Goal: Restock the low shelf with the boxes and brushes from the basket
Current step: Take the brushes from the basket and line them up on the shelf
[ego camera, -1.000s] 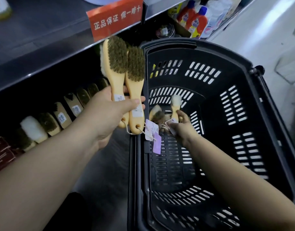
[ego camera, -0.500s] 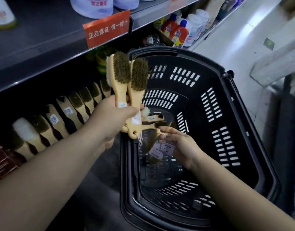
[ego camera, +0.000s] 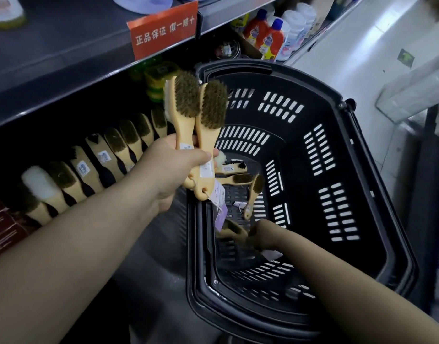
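A dim shop aisle, with grey shelving and a red sign point(ego camera: 163, 31) up and to the left of a black plastic basket point(ego camera: 270, 67) that stands on the floor. A person restocking the low shelf point(ego camera: 64, 135) left of the basket holds two brushes point(ego camera: 201, 120) upright over the basket's left rim. The left hand point(ego camera: 173, 170) has its grip clamped round both pale wooden handles, and the bristle heads fan apart above it. The right hand point(ego camera: 263, 234) reaches down inside the basket close to one brush point(ego camera: 232, 230) on the basket floor. Blur hides the fingers, so whether that grip is apart or closed on anything cannot be told. Loose brushes point(ego camera: 254, 194) lie deeper in the basket, beyond the right hand. Paper tags point(ego camera: 219, 194) dangle on strings from the held pair into the basket's mouth. Those strings look the likeliest source of trouble: one could catch on the basket's slotted wall or on a loose brush and tug the pair askew as it lifts away. Two handles in a single grip may also slide against each other and let one brush drop. Left of the basket, the row of brushes point(ego camera: 109, 155) on the shelf leans one on the next, so a careless push there could tip several over.
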Tool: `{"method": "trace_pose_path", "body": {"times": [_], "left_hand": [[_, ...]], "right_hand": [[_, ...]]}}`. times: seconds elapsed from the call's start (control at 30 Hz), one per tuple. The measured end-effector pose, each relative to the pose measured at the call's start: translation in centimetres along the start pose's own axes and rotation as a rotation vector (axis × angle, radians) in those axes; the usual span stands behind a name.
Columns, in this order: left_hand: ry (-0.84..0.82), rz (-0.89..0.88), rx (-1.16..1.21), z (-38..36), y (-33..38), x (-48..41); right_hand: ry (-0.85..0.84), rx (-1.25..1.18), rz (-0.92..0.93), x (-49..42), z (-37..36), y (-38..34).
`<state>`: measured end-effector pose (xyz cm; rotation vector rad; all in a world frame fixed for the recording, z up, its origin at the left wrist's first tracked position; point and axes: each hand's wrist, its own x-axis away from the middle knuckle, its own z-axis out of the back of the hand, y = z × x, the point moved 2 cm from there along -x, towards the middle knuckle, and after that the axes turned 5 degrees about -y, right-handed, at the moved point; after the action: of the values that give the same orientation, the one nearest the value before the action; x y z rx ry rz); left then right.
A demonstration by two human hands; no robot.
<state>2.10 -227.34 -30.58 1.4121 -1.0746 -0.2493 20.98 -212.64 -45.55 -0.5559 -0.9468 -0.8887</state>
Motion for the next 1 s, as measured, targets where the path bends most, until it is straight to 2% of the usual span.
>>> {"method": "trace_pose_path", "body": {"times": [0.1, 0.17, 0.23, 0.37, 0.47, 0.53, 0.63, 0.77, 0.87, 1.0], "left_hand": [[-0.012, -0.005, 0.009, -0.1, 0.0, -0.1], [-0.009, -0.006, 0.006, -0.1, 0.1, -0.1], [0.005, -0.006, 0.001, -0.1, 0.1, -0.1], [0.025, -0.008, 0.001, -0.1, 0.1, 0.0], [0.034, 0.005, 0.048, 0.0, 0.1, 0.1], [0.044, 0.017, 0.084, 0.0, 0.1, 0.1], [0.052, 0.033, 0.161, -0.1, 0.0, 0.0], [0.060, 0.043, 0.262, -0.4, 0.0, 0.0], [0.056, 0.043, 0.314, -0.6, -0.1, 0.2], [0.012, 0.057, 0.290, -0.8, -0.6, 0.3]], "right_hand": [[-0.119, 0.131, -0.065, -0.6, -0.9, 0.5], [-0.093, 0.185, -0.055, -0.6, -0.7, 0.4], [-0.001, 0.092, -0.048, -0.3, 0.4, 0.3], [0.224, -0.503, 0.000, 2.2, 4.1, 0.6], [0.345, -1.052, 0.204, 6.1, 5.8, -0.3], [0.340, -1.338, 0.390, 8.9, 6.1, -1.4], [0.187, -1.575, 0.603, 12.5, 5.6, -3.4], [0.128, -1.499, 0.766, 15.5, 4.9, -6.3], [0.109, -1.371, 0.782, 16.5, 4.1, -8.2], [0.162, -1.141, 0.758, 16.7, 3.7, -9.6]]}}
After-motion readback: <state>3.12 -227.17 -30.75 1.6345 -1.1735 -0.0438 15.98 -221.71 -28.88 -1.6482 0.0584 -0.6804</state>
